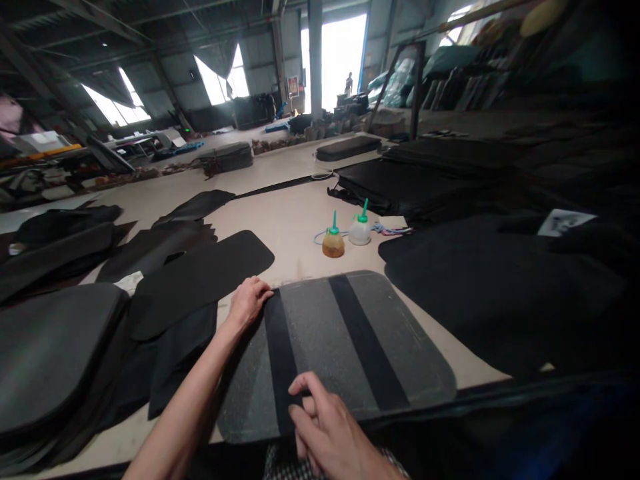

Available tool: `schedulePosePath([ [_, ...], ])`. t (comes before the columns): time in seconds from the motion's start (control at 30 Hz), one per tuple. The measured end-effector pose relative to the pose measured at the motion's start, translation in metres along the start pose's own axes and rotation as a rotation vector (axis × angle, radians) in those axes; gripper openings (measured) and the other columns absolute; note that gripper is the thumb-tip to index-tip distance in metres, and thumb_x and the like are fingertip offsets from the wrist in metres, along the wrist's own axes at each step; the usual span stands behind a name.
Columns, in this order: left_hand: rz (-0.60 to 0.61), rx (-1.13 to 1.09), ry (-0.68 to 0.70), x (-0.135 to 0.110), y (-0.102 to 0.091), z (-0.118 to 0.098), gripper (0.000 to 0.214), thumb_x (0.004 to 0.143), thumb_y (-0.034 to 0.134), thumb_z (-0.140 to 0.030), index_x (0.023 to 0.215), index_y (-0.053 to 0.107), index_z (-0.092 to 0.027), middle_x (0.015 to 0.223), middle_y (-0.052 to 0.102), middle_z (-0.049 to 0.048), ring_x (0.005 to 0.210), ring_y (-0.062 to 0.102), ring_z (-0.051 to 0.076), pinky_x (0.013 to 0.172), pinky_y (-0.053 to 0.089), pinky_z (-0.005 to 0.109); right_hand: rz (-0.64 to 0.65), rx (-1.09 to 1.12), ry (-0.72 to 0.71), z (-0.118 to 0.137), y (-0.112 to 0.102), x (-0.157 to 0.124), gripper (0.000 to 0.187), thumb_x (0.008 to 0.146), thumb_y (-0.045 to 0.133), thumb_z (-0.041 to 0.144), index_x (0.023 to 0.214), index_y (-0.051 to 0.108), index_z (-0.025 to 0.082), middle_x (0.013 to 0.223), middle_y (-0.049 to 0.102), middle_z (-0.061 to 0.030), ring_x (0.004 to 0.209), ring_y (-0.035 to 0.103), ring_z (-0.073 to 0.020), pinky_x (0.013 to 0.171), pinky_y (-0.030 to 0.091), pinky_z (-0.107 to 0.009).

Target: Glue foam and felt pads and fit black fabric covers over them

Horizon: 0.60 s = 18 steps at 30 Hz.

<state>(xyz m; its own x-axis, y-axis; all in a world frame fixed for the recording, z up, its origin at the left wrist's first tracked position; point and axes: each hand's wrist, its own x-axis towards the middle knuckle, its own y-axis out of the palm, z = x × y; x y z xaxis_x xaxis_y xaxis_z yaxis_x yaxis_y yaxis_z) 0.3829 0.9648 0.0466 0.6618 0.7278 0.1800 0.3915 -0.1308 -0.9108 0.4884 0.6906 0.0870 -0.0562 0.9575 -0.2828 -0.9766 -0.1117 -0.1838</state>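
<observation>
A grey rounded panel lies on the table in front of me, with two black strips running across it. My left hand rests at the far end of the left black strip, fingers curled and pressing it down at the panel's top edge. My right hand presses the near end of the same strip, with fingers bent and fingertips on it. The second black strip lies untouched to the right.
Two squeeze bottles with green nozzles, one amber and one clear, stand beyond the panel. Black fabric pieces and grey panels are stacked at left; a large black sheet covers the right. A person stands far off in the doorway.
</observation>
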Motion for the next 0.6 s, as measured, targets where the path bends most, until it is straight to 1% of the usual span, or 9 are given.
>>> schedulePosePath([
  [0.1,0.010,0.024,0.013,0.004,0.001,0.002,0.016,0.091,0.060,-0.036,0.087,0.070,-0.024,0.095,0.063,0.0052,0.093,0.057,0.021,0.080,0.045,0.032,0.000,-0.005,0.002,0.000,0.000,0.003,0.015,0.096,0.035,0.025,0.109,0.041,0.020,0.058,0.062,0.0066,0.042,0.051,-0.0107,0.059,0.044,-0.023],
  [0.27,0.024,0.010,0.079,0.000,-0.003,0.000,0.014,0.093,0.058,-0.036,0.091,0.067,-0.026,0.115,0.067,0.0035,0.108,0.055,0.022,0.092,0.041,0.037,0.040,-0.004,-0.006,-0.004,0.002,0.007,0.017,0.095,0.035,0.024,0.110,0.042,0.019,0.058,0.061,0.0062,0.044,0.052,-0.0109,0.061,0.043,-0.024],
  [0.37,0.036,-0.002,0.091,-0.006,-0.003,-0.002,0.014,0.095,0.055,-0.035,0.096,0.065,-0.026,0.112,0.070,0.0035,0.106,0.057,0.022,0.098,0.037,0.040,0.054,-0.035,-0.006,-0.011,0.004,0.008,0.019,0.093,0.036,0.021,0.110,0.045,0.018,0.055,0.058,0.0060,0.047,0.052,-0.0120,0.058,0.040,-0.023],
  [0.47,0.021,0.009,0.109,-0.010,-0.003,-0.002,0.017,0.097,0.052,-0.037,0.096,0.064,-0.025,0.106,0.070,0.0041,0.103,0.057,0.021,0.100,0.033,0.042,0.047,-0.057,0.027,-0.017,0.006,0.009,0.020,0.092,0.038,0.021,0.109,0.048,0.018,0.055,0.051,0.0063,0.050,0.050,-0.0126,0.053,0.034,-0.023],
  [0.53,0.008,0.007,0.131,-0.010,-0.002,-0.002,0.017,0.097,0.052,-0.037,0.093,0.063,-0.024,0.103,0.068,0.0039,0.101,0.057,0.021,0.099,0.033,0.041,0.040,-0.071,0.043,-0.020,0.006,0.009,0.019,0.091,0.040,0.021,0.108,0.050,0.018,0.055,0.043,0.0078,0.050,0.045,-0.0121,0.051,0.030,-0.024],
  [0.6,0.009,-0.013,0.153,-0.009,-0.001,-0.001,0.017,0.097,0.052,-0.036,0.092,0.063,-0.024,0.102,0.067,0.0036,0.100,0.057,0.020,0.097,0.033,0.040,0.046,-0.095,0.051,-0.023,0.005,0.009,0.019,0.090,0.043,0.020,0.106,0.051,0.018,0.053,0.033,0.0097,0.048,0.036,-0.0111,0.050,0.025,-0.024],
])
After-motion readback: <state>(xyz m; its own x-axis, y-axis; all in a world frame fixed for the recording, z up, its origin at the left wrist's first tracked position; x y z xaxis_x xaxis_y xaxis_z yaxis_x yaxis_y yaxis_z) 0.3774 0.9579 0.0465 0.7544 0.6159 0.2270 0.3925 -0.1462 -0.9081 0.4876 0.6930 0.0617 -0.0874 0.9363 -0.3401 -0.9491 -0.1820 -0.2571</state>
